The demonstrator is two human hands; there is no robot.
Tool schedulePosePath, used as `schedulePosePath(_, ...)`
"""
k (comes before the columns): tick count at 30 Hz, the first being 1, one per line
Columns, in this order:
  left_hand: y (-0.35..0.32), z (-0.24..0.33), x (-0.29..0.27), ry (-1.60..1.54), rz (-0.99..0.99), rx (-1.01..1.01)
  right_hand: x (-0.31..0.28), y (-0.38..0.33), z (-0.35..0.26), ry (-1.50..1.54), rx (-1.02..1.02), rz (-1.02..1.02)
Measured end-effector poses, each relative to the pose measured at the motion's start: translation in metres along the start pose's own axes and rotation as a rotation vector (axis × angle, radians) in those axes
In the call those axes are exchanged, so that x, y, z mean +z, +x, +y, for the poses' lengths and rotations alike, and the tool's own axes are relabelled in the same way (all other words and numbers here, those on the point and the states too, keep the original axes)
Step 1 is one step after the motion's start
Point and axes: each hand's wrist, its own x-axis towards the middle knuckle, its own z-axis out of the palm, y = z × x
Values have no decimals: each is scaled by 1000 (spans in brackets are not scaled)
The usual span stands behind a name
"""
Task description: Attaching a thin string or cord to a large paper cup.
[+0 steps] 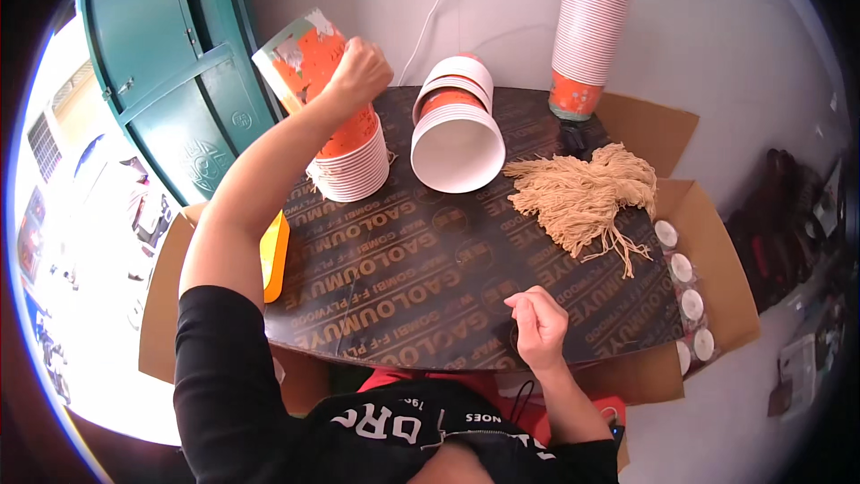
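My left hand (362,70) is closed at the right side of an orange-and-green patterned paper cup (305,58), which tilts left above an upside-down stack of paper cups (349,175). My forearm hides where cup and stack meet, and the fingertips cannot be seen. Thin tan strands poke out beside the stack's white rims. Close to the table's front edge, my right hand (539,327) is curled shut, and whatever it may hold is hidden. Beyond it lies a loose bundle of tan strings (587,197).
More nested paper cups (458,151) lie on their side, mouth toward me. A tall wrapped cup stack (587,40) stands at the back right of the dark plywood table (412,278). A yellow object (274,255) is at the left edge. Cardboard boxes (717,251) flank the table.
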Motion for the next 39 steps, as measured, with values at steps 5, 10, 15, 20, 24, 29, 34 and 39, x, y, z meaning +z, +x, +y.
schedulePosePath(5, -17, 32, 1, -30, 2, 17, 0, 2, -2, 31, 14, -46)
schedulePosePath(10, -39, 72, -26, -358, 86, -268, -5, 44, -7, -81, -7, -242)
schedulePosePath(15, -61, 77, -53, -581, 225, -319, -6, 93, 17, -183, 24, -238)
schedulePosePath(20, -83, 101, -52, -1122, 109, -518, 17, 140, 74, -353, -11, -96)
schedulePosePath(24, -91, 148, -32, -1407, 216, -754, 44, 174, 113, -437, -104, 21)
schedulePosePath(29, -73, 169, -28, -1598, 258, -1003, 65, 199, 140, -381, -105, 150)
schedulePosePath(34, -71, 177, -25, -1562, 304, -1104, 78, 202, 141, -463, -69, 210)
schedulePosePath(39, -74, 174, -32, -1434, 198, -1072, 81, 196, 135, -530, -114, 245)
